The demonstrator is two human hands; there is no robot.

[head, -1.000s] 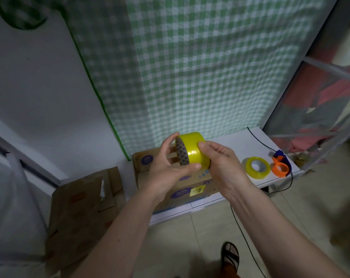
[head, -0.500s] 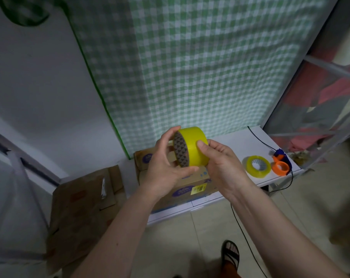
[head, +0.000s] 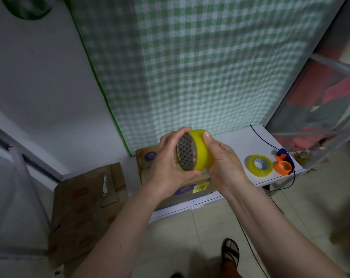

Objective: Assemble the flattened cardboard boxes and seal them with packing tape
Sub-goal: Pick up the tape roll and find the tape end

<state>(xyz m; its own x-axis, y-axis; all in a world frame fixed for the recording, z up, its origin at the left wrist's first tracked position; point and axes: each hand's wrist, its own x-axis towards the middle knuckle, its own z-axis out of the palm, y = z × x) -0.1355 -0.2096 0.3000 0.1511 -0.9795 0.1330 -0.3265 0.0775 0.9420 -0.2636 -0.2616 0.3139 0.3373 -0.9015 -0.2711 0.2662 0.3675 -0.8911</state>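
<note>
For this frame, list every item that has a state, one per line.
Tape roll: held up in both hands.
Left hand: grips the roll.
Right hand: grips the roll.
Cardboard box: assembled, on the shelf.
Flattened cardboard: leaning, unassembled.
Second tape roll: lying flat on the shelf.

Both forearms are reaching forward, meeting in front of the chest. The left hand [head: 170, 163] is curling around the tape roll [head: 200, 151] from the left; the right hand [head: 224, 163] is gripping its right side, thumb pressing on top.
</note>
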